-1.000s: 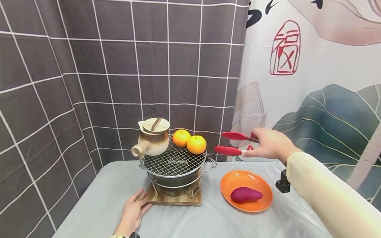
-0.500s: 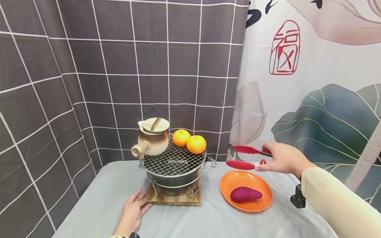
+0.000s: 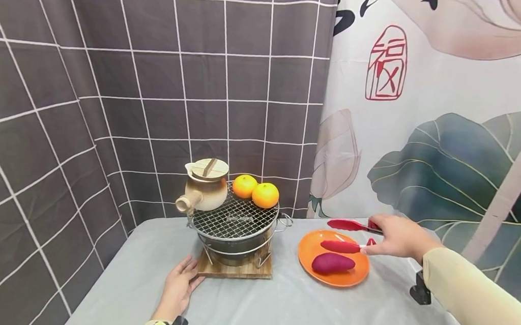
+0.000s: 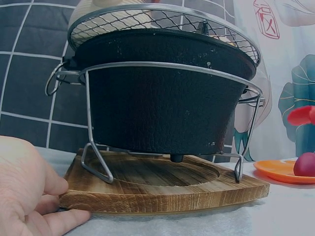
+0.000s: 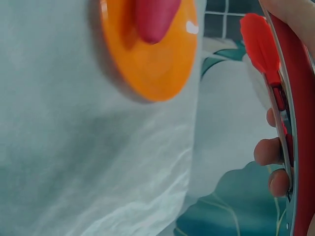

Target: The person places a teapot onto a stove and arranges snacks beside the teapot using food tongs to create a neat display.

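My right hand (image 3: 399, 237) holds red-tipped tongs (image 3: 340, 247), their arms spread apart with nothing between them. They hang over the back of an orange plate (image 3: 310, 247), on which a purple sweet potato (image 3: 332, 264) lies. In the right wrist view, fingers wrap the red handle of the tongs (image 5: 301, 123). My left hand (image 3: 177, 283) grips the front left corner of a wooden board (image 4: 162, 200), thumb along the front edge and fingers at the side. A black round stove (image 4: 162, 103) in a wire stand rests on that board.
Atop the stove lies a wire mesh (image 3: 237, 224), carrying a lidded clay pot (image 3: 209, 191) with a side handle and two oranges (image 3: 265, 195). A grey cloth (image 3: 276, 311) covers the table. Behind hang a dark grid curtain (image 3: 157, 73) and a lotus-print curtain (image 3: 435, 105).
My right hand has lowered the tongs and carried them rightward, from beside the oranges to over the plate. The left hand stays at the board; the head view shifts slightly.
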A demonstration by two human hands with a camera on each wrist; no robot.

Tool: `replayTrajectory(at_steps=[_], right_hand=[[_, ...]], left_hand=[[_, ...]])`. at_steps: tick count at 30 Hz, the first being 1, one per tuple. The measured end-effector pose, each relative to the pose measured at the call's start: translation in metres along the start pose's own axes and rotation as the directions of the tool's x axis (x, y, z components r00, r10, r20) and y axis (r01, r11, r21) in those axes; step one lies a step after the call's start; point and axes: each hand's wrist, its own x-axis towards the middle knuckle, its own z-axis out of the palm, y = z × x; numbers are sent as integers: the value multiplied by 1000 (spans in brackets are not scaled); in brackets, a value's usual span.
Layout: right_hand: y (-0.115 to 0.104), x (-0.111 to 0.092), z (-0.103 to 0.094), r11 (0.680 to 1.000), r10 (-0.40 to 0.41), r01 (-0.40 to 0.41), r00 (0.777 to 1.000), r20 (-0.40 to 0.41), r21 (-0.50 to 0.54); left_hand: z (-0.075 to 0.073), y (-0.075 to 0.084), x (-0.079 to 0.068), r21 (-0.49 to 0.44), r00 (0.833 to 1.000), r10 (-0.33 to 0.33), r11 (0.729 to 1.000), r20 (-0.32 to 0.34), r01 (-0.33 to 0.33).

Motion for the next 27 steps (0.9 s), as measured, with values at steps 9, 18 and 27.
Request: replayTrajectory(at_steps=[9, 18, 27], right_hand=[[16, -13, 16, 998, -62, 62, 998, 9, -4], [17, -18, 29, 995, -101, 101, 995, 20, 1], [16, -18, 42, 994, -104, 105, 994, 40, -13]], left_hand=[[1, 2, -1, -8, 1000, 17, 1000, 22, -17], [0, 0, -1, -1, 1000, 6, 1000, 6, -6], [-2, 0, -1, 3, 1000, 10, 1000, -8, -10]])
